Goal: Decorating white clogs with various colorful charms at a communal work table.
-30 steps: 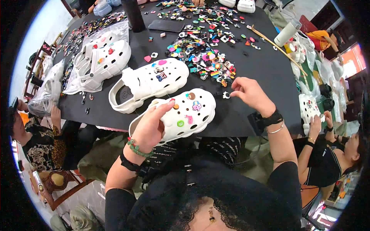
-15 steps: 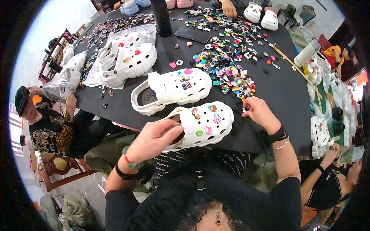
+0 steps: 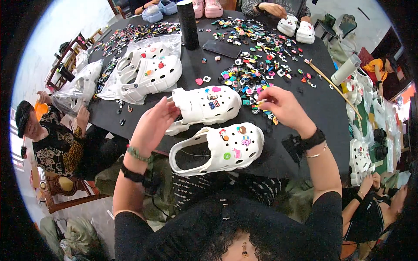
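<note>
Two white clogs lie side by side in front of me, toes to the right. The nearer clog (image 3: 240, 145) bears several colourful charms, among them a green round one and a pink one. Fewer charms dot the farther clog (image 3: 213, 104). My left hand (image 3: 152, 124) is at the heel end of the farther clog, fingers stretched out; whether they touch it I cannot tell. At the near edge of a loose charm pile (image 3: 248, 74), my right hand (image 3: 285, 108) pinches a small pale shoe charm (image 3: 261, 102), mostly hidden by the fingertips.
More white clogs (image 3: 152, 76) lie on plastic bags at the left. A black cylinder (image 3: 188, 26) and a dark phone (image 3: 222, 48) stand and lie farther back. A wooden stick (image 3: 333, 87) and a pale bottle (image 3: 346, 69) are at the right. Other people sit around the table.
My left hand has left the nearer clog and moved up and left to the farther clog's heel. My right hand has moved slightly up and left, still pinching at the charm pile's edge.
</note>
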Available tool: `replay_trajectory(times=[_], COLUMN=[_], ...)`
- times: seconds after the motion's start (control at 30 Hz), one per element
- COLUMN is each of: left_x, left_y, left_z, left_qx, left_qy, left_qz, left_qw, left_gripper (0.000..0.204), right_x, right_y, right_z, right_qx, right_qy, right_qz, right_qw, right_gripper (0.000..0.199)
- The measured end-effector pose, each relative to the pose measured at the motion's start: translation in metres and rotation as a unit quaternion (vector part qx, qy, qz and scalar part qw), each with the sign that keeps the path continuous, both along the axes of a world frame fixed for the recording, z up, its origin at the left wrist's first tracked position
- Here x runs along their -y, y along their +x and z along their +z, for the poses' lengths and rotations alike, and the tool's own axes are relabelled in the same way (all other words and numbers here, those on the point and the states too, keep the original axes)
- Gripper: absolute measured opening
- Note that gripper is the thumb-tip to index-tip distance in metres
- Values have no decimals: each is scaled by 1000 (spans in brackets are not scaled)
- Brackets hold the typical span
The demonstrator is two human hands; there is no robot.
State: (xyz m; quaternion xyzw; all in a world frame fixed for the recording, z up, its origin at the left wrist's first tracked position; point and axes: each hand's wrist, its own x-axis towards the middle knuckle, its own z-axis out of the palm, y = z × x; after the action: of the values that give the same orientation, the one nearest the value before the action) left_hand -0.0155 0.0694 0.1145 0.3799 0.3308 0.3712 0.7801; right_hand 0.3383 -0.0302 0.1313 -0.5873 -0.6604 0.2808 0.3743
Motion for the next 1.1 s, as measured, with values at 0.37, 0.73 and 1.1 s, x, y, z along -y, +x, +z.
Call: replay_trajectory(times=[0.37,0.73,1.1], left_x=[-44,-22,-8], left_y=[64,68,64], left_z=[-4,-25,-27], left_qx=[-33,60,102], left_qy=[-82,-10,-26], left_qz=[-233,-230,-233], left_qw=[968,971,967], left_gripper=[41,62,65], right_x=[-65,-78,-61], right_y=[-31,-24,-44], right_z=[-32,-23,5], right_qx=[-39,-55,148], right_qy=[-64,-128,-83], right_qz=[56,72,87], right_qw=[996,988,982], right_gripper=[15,16,21])
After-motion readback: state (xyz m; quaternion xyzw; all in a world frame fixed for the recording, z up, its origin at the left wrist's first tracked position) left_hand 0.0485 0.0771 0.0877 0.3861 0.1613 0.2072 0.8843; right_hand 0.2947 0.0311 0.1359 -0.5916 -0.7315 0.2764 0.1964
